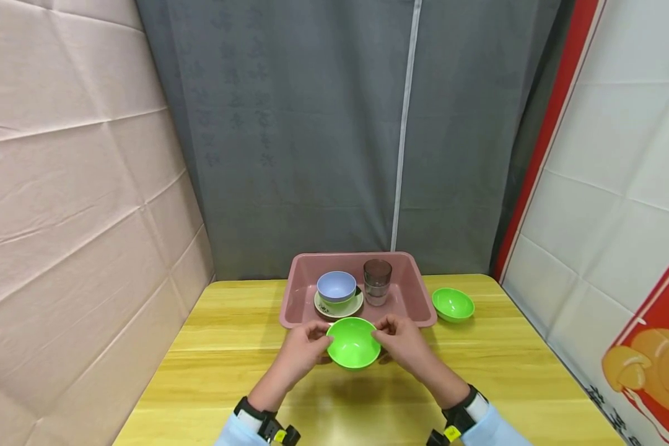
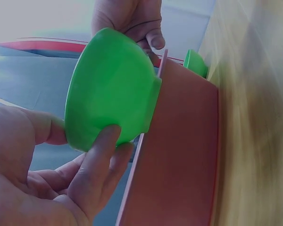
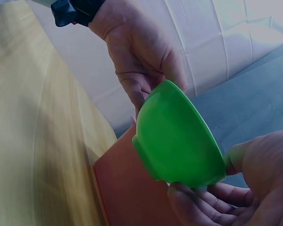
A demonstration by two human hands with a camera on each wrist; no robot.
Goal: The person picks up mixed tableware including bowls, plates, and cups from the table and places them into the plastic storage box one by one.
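In the head view a bright green bowl (image 1: 354,344) is held above the table, in front of a pink plastic tub (image 1: 288,303). My left hand (image 1: 303,350) pinches the bowl's left side, thumb at the rim and fingers beneath, as the left wrist view shows. Opposite it, my right hand (image 1: 404,342) grips the right side, likewise with the thumb at the rim. From both wrist views the green bowl (image 2: 111,89) looks upright, its foot higher than the table. Inside the tub, a blue bowl (image 1: 336,285) sits in a green bowl on a patterned plate (image 1: 358,305).
A dark tinted cup (image 1: 377,270) stands stacked on a clear glass (image 1: 376,293) in the tub's right half. Another green bowl (image 1: 453,304) rests on the wooden table (image 1: 228,347) right of the tub. Grey curtain (image 1: 290,136) hangs behind; pale sheets flank both sides.
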